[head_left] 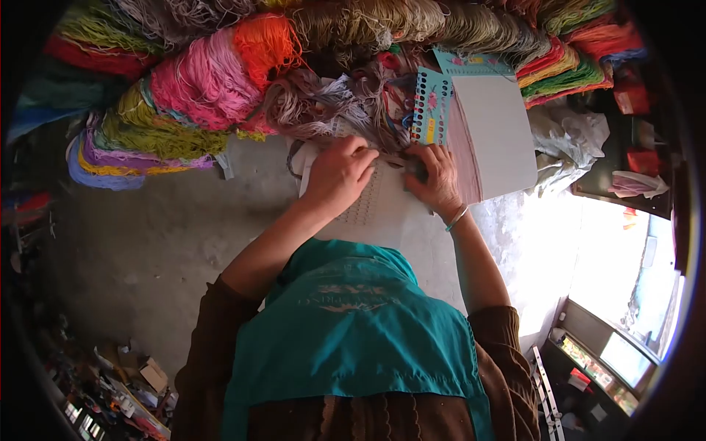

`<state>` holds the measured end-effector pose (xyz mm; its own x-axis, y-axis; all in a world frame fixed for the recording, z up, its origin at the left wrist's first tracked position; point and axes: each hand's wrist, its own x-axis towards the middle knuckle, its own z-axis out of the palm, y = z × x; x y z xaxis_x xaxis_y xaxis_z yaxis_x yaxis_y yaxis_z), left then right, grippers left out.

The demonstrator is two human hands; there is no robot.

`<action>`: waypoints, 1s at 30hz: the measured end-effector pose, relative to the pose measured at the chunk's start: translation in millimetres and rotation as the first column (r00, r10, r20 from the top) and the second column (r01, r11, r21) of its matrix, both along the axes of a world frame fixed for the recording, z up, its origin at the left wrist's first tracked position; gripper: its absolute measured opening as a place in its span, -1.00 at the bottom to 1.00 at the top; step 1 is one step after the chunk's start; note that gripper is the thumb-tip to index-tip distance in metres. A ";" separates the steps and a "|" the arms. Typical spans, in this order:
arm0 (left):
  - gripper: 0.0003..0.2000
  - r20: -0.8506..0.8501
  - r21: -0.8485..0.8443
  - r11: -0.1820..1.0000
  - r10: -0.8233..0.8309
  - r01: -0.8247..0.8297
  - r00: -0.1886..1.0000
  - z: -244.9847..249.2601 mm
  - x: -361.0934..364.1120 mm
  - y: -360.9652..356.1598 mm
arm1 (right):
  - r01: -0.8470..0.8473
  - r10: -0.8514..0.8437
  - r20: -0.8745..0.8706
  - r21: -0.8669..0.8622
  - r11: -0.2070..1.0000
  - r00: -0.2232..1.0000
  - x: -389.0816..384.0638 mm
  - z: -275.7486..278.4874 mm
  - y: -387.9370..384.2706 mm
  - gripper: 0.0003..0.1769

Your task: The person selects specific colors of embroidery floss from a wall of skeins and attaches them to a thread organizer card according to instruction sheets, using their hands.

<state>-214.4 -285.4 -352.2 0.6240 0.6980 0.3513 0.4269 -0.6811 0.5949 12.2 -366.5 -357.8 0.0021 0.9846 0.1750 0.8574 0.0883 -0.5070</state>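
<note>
Both of my hands are close together at a heap of grey, mauve and dark red threads (323, 103). My left hand (340, 175) has its fingers curled into a pinch at the lower edge of the heap; what it holds is too small to make out. My right hand (435, 176), with a bracelet at the wrist, is bent with thumb and fingers together around something dark and unclear. Just above it lies a teal punched card (432, 106) with a flower print. A white perforated sheet (362, 202) extends below my hands.
Hanks of coloured thread (206, 81) line the far side. A large pale board (496, 136) lies right of my right hand, with crumpled clear plastic (570, 143) beyond it. Cardboard boxes (151, 373) stand at lower left. Bright light enters at the right.
</note>
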 end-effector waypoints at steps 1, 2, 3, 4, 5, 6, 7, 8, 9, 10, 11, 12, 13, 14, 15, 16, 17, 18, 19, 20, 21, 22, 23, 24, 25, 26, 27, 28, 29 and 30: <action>-0.74 0.007 0.032 0.999 -0.028 0.028 1.000 -3.4 12.2 0.2 | 0.017 -0.017 0.003 0.015 1.000 1.000 -1.9 1.1 0.7 -0.53; -0.74 -0.006 0.088 0.996 -0.025 0.026 1.000 -5.5 22.7 -0.4 | 0.020 -0.020 0.012 0.013 1.000 1.000 -3.9 1.2 1.4 -0.53; -0.75 -0.036 0.120 0.992 -0.032 0.037 0.999 -7.6 31.0 -1.6 | 0.047 -0.047 0.030 0.018 0.999 0.998 -6.4 0.3 1.8 -0.54; -0.76 -0.069 0.151 0.988 -0.036 0.046 0.997 -9.9 38.0 -3.1 | 0.070 -0.071 0.045 0.023 0.997 0.996 -8.1 -1.2 2.2 -0.54; -0.81 -0.092 0.182 0.982 -0.032 0.049 0.995 -13.5 43.6 -3.2 | 0.084 -0.085 0.057 0.031 0.996 0.995 -9.2 -3.5 2.4 -0.56; -0.81 -0.095 0.182 0.982 -0.030 0.047 0.995 -17.9 46.1 -2.8 | 0.081 -0.083 0.054 0.031 0.996 0.995 -9.6 -4.6 2.7 -0.56; -0.85 -0.122 0.202 0.978 -0.034 0.058 0.992 -22.4 48.8 -2.5 | 0.082 -0.084 0.053 0.032 0.996 0.995 -9.3 -6.2 2.9 -0.56; -0.88 -0.149 0.221 0.973 -0.037 0.070 0.988 -26.4 51.8 -3.2 | 0.083 -0.085 0.052 0.034 0.996 0.995 -8.5 -7.3 2.9 -0.56; -0.88 -0.154 0.227 0.972 -0.032 0.067 0.987 -23.4 54.0 -3.3 | 0.067 -0.070 0.066 0.054 0.996 0.995 -8.1 -6.4 3.3 -0.56; -0.86 -0.151 0.233 0.970 -0.030 0.065 0.988 -20.7 54.5 -3.9 | 0.047 -0.053 0.081 0.074 0.996 0.995 -7.5 -4.5 3.8 -0.55; -0.83 -0.148 0.236 0.970 -0.023 0.058 0.989 -17.7 55.1 -6.9 | 0.027 -0.034 0.065 0.108 0.994 0.997 -6.2 -1.3 4.6 -0.58; -0.84 -0.190 0.232 0.971 -0.017 0.062 0.982 -13.1 55.5 -9.3 | 0.012 -0.018 0.056 0.110 0.994 0.998 -0.7 1.9 4.2 -0.58; -0.84 -0.202 0.236 0.971 0.000 0.049 0.979 -12.4 57.0 -12.4 | -0.006 0.000 0.056 0.093 0.996 0.998 2.9 4.0 4.8 -0.59; -0.89 -0.213 0.265 0.964 0.020 0.037 0.977 -11.7 57.7 -14.5 | -0.020 0.016 0.053 0.080 0.997 0.998 5.4 4.1 5.8 -0.61; -0.94 -0.223 0.295 0.955 0.039 0.029 0.974 -11.1 58.3 -15.6 | -0.031 0.027 0.039 0.091 0.995 0.999 8.7 2.1 6.8 -0.61; -0.94 -0.233 0.306 0.952 0.051 0.023 0.971 -14.4 58.7 -16.5 | -0.063 0.058 0.045 0.106 0.992 0.997 13.6 -0.2 7.4 -0.62; -0.94 -0.240 0.329 0.944 0.071 0.012 0.968 -21.6 58.8 -17.9 | -0.093 0.087 0.054 0.119 0.988 0.995 18.4 -1.4 7.9 -0.64; -0.93 -0.244 0.349 0.937 0.090 0.001 0.966 -24.0 60.1 -20.1 | -0.101 0.096 0.049 0.127 0.987 0.994 21.7 -0.9 7.7 -0.64; -0.93 -0.247 0.355 0.935 0.101 -0.007 0.964 -26.4 61.5 -22.3 | -0.132 0.127 0.044 0.123 0.984 0.991 24.5 0.3 7.5 -0.63; -0.92 -0.240 0.340 0.940 0.120 -0.033 0.963 -29.2 61.5 -24.2 | -0.163 0.160 0.040 0.119 0.979 0.986 27.5 0.8 7.9 -0.62; -0.92 -0.235 0.323 0.944 0.142 -0.061 0.961 -27.7 61.4 -27.4 | -0.172 0.169 0.033 0.118 0.978 0.985 29.7 -2.5 8.4 -0.61; -0.92 -0.240 0.330 0.941 0.158 -0.073 0.958 -25.7 61.6 -31.5 | -0.186 0.184 0.029 0.126 0.974 0.983 31.2 -5.1 8.0 -0.61; -0.91 -0.221 0.278 0.955 0.165 -0.101 0.961 -23.3 62.4 -35.3 | -0.197 0.195 0.027 0.139 0.971 0.980 33.4 -7.4 8.9 -0.60; -0.91 -0.200 0.222 0.967 0.170 -0.124 0.965 -17.9 65.1 -38.9 | -0.204 0.203 0.026 0.149 0.967 0.979 35.6 -9.9 9.3 -0.59; -0.91 -0.202 0.227 0.965 0.179 -0.132 0.963 -13.5 69.3 -43.1 | -0.212 0.210 0.025 0.154 0.965 0.977 37.0 -14.0 9.1 -0.59; -0.88 -0.152 0.202 0.966 0.192 -0.160 0.970 -9.3 74.7 -47.1 | -0.215 0.216 0.013 0.174 0.961 0.976 38.0 -18.4 9.9 -0.57; -0.85 -0.103 0.175 0.967 0.206 -0.186 0.973 -6.0 79.0 -49.6 | -0.217 0.221 0.000 0.193 0.957 0.975 37.8 -19.2 11.1 -0.55; -0.85 -0.107 0.178 0.965 0.212 -0.191 0.971 -8.5 81.8 -50.3 | -0.222 0.227 -0.005 0.196 0.955 0.974 37.7 -19.5 11.2 -0.55; -0.89 -0.145 0.201 0.953 0.259 -0.228 0.955 -14.1 84.7 -49.7 | -0.218 0.225 -0.017 0.187 0.958 0.974 37.8 -19.3 11.0 -0.53; -0.90 -0.180 0.226 0.938 0.304 -0.261 0.936 -19.1 87.7 -49.5 | -0.213 0.222 -0.027 0.177 0.961 0.975 38.2 -17.8 10.4 -0.51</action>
<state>-126.6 -335.0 -371.3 0.4850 0.7867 0.3819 0.7185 -0.6074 0.3388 50.5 -356.1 -375.7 -0.1965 0.9171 0.3468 0.7837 0.3594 -0.5066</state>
